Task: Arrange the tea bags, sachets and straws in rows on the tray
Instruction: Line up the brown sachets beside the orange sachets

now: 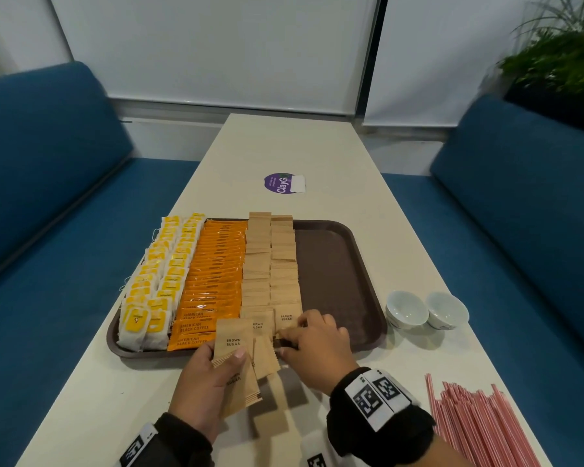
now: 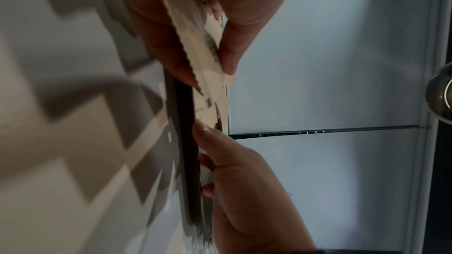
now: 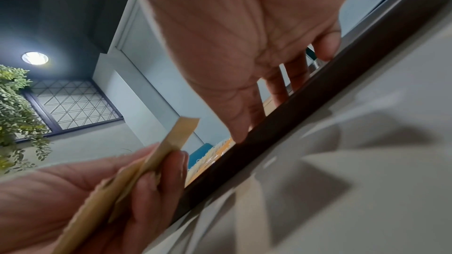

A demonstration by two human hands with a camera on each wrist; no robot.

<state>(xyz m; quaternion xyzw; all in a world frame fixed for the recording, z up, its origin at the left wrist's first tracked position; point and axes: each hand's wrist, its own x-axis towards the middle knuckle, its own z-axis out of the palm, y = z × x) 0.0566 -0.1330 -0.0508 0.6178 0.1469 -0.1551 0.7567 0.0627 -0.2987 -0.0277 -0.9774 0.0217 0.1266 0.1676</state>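
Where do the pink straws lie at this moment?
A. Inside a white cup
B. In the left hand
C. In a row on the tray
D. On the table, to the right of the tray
D: the pink straws lie loose on the table, near its right front edge, outside the brown tray.

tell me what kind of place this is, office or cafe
Probably an office break area or cafe booth: blue upholstered benches flank a long white table, a potted plant stands behind, and coffee sachets fill a tray.

Straws (image 1: 479, 429) and bowls (image 1: 425, 310) lie right of the tray (image 1: 338, 264).
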